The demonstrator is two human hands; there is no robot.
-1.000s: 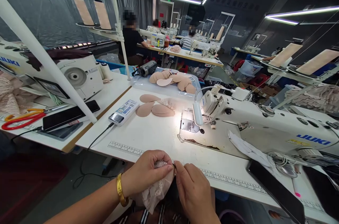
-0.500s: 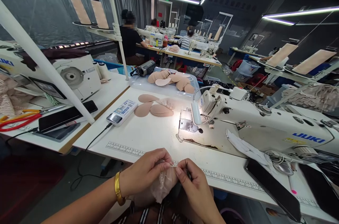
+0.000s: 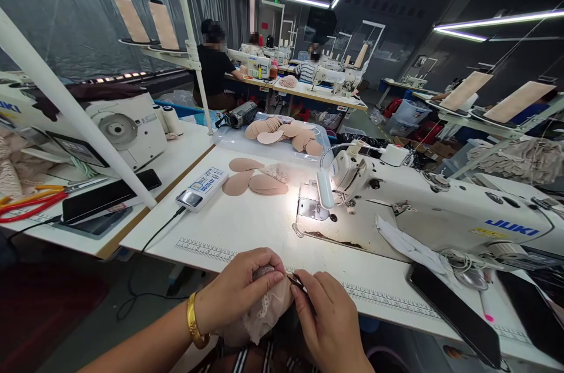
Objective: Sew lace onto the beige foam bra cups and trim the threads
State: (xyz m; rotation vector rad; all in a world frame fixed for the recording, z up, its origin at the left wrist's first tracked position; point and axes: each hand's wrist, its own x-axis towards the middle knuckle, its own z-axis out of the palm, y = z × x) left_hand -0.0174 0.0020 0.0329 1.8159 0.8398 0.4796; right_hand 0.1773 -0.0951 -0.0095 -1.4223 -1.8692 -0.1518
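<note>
At the table's front edge my left hand (image 3: 247, 285) is closed, thumb against fingers, on a sheer pale-beige fabric piece (image 3: 259, 317) with a lacy edge, which hangs over my lap. My right hand (image 3: 328, 314) is closed round a slim dark pointed tool (image 3: 298, 284); whether it is thread snips or tweezers I cannot tell. Its tip meets the fabric's edge by my left thumb. Beyond my hands, several beige teardrop-shaped pads (image 3: 238, 183) lie on the white table (image 3: 247, 220), one with lace beside it.
To the right stands a sewing machine (image 3: 440, 208) with its lamp lit, a white cloth (image 3: 405, 244) and a phone (image 3: 453, 314) in front. A white device (image 3: 202, 188) with a cable sits left. Behind is a clear tray (image 3: 224, 138) with more pads and a camcorder (image 3: 238, 116).
My right hand has turned, and the dark tool's tip now points at the fabric edge beside my left fingers. My left hand keeps its hold on the fabric.
</note>
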